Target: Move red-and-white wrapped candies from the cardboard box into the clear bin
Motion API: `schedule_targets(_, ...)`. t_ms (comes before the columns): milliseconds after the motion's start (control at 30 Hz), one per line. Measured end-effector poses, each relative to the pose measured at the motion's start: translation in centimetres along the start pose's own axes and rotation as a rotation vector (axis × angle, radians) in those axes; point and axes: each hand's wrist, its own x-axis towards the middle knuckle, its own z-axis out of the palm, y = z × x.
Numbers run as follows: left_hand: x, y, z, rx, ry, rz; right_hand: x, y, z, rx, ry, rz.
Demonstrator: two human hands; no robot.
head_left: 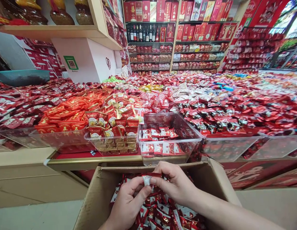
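Observation:
Between my two hands is a small red and white wrapped candy [146, 180]. My left hand [129, 198] pinches its left side with thumb and forefinger, while my right hand [173, 183] grips the other side the same way. Both are held over an open cardboard box [89, 195]. Many similar red and white wrapped candies [162, 210] lie loose inside it, partly covered by my hands and forearms. Just beyond the box's far edge stands a clear plastic bin [167, 156], with a few rows of red and white packets [159, 133] in its lower part.
Left of that bin, another holds gold and red durian packets [112, 124]. Orange-red packets [66, 111] are heaped farther left. Bins of dark red sweets [217, 118] run along the right. Shelves with bottles [141, 33] and red boxes stand behind. A wooden cabinet [30, 179] is at left.

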Motion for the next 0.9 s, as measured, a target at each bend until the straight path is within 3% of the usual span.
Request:
schedule_targets(100,-0.1,-0.5,-0.2,-0.076,0.035,-0.036,0.6,-2.3,-1.5,-0.075,0.019,-0.110)
schedule_targets(167,0.1,-0.8,-0.4,-0.173,0.062,-0.082,2.2,-4.2,-3.4,-0.105,0.124,-0.181)
schedule_targets(233,0.3,-1.0,-0.4,-0.252,0.076,-0.126,4.9,-5.5,-5.6,-0.139,0.289,-0.142)
schedule_targets(300,0.5,-1.3,-0.4,-0.277,0.064,-0.163,8.6,-5.5,-7.3,-0.191,0.318,-0.029)
schedule_targets(367,0.6,-1.6,-0.2,-0.266,0.045,-0.193,12.1,-4.1,-8.2,-0.262,0.212,0.168)
schedule_targets(433,0.5,-2.0,0.0,-0.239,0.018,-0.221,14.9,-2.2,-8.0,-0.229,-0.086,0.465)
schedule_targets(533,0.4,-2.7,0.1,-0.197,-0.012,-0.224,16.6,0.2,-6.6,-0.199,-0.300,0.644)
schedule_targets(667,0.3,-3.1,0.0,-0.185,-0.014,-0.200,16.0,1.5,-5.0,-0.185,-0.361,0.688)
schedule_targets(900,0.5,-3.3,-0.1,-0.149,-0.008,-0.256,15.9,2.4,-4.6,-0.247,-0.330,0.663)
